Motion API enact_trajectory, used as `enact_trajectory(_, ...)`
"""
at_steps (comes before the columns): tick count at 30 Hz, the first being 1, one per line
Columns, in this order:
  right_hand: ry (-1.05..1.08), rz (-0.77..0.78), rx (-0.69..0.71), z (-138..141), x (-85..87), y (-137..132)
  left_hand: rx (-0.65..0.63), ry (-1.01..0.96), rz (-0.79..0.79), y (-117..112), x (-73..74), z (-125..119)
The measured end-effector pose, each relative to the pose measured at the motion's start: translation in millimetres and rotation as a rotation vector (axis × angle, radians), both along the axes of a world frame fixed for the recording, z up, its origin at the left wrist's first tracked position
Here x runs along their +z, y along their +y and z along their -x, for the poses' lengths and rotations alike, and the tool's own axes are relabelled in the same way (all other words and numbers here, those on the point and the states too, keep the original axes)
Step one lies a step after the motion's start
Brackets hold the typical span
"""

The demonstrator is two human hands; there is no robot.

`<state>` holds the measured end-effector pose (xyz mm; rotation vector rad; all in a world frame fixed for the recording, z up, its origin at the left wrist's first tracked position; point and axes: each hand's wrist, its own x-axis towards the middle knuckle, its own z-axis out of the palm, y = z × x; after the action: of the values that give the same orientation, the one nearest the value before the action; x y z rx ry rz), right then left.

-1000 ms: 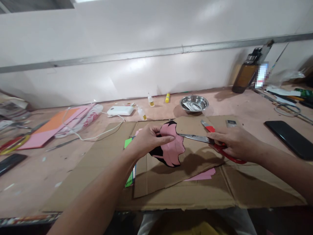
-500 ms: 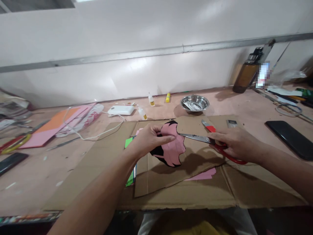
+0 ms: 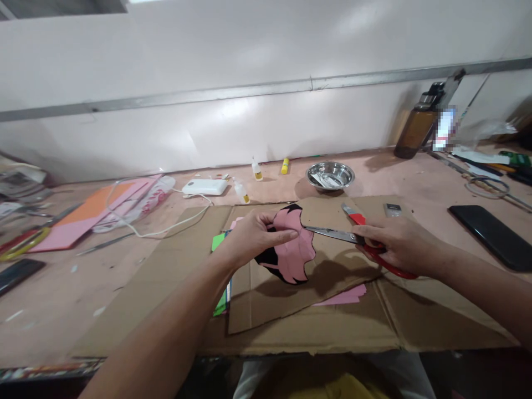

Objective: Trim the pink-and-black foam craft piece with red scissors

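Note:
My left hand (image 3: 251,237) pinches a pink paper cut-out with black backing (image 3: 291,249) and holds it above the flattened cardboard (image 3: 291,321). My right hand (image 3: 399,244) is closed round the red handles of a pair of scissors (image 3: 353,238). The scissor blades point left and their tips meet the right edge of the pink cut-out. A pink paper scrap (image 3: 344,296) lies on the cardboard below the scissors, and a green sheet (image 3: 219,277) shows beneath my left wrist.
A steel bowl (image 3: 330,175), small glue bottles (image 3: 256,169), a white power bank (image 3: 204,187) with its cable, and pink and orange sheets (image 3: 91,213) lie behind. A black phone (image 3: 492,235) is at right, a brown bottle (image 3: 418,127) by the wall, another phone (image 3: 16,274) at left.
The scissor blades have edged slightly further into the pink cut-out's edge. Both hands stay almost where they were.

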<state>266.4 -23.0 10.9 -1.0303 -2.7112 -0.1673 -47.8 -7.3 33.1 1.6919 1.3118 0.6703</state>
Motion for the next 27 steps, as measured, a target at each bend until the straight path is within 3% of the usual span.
enact_trajectory(14, 0.097, 0.054, 0.05, 3.8, 2.4, -2.3, 0.023, 0.022, -0.038, -2.9, -0.1, -1.8)
enact_trajectory(27, 0.068, 0.024, 0.048, 0.1, -6.0, -3.0, -0.006, -0.035, -0.007, -3.5, 0.0, -3.3)
